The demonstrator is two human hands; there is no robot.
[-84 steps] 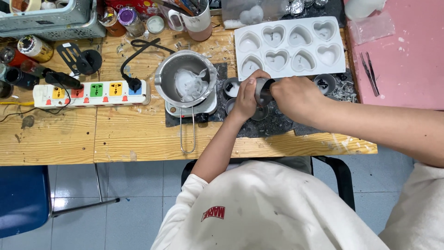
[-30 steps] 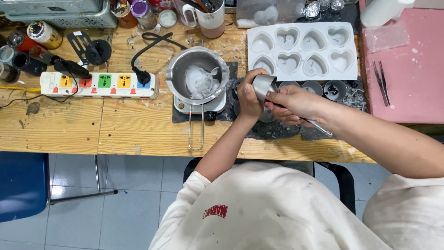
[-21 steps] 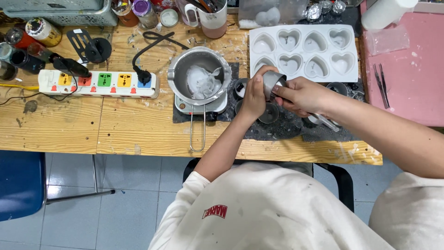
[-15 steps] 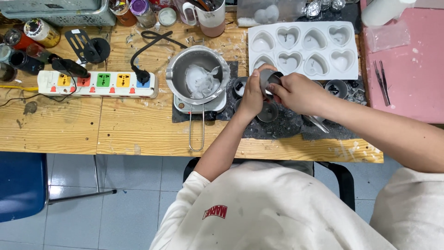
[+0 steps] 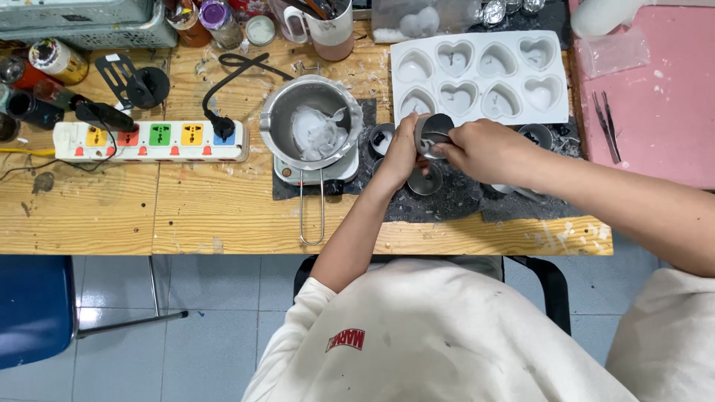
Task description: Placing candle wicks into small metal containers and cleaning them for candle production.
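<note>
While our left hand [image 5: 402, 152] grips the little metal cup [image 5: 433, 132] tipped on its side, our right hand [image 5: 484, 151] pokes into its open mouth, pinching a thin tool.

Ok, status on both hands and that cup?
Left hand grips small round metal cup, tilted. Right hand working at its mouth. White heart-cavity mould just behind; no obstruction.

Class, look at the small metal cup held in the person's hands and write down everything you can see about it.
The small metal cup is a round, shiny, silver-grey tin, tipped on its side so its open mouth faces the camera. Pale residue shows inside. The left hand grips its left side, and the right hand reaches to its rim. It is held just above the dark mat, in front of the white heart mould.
</note>
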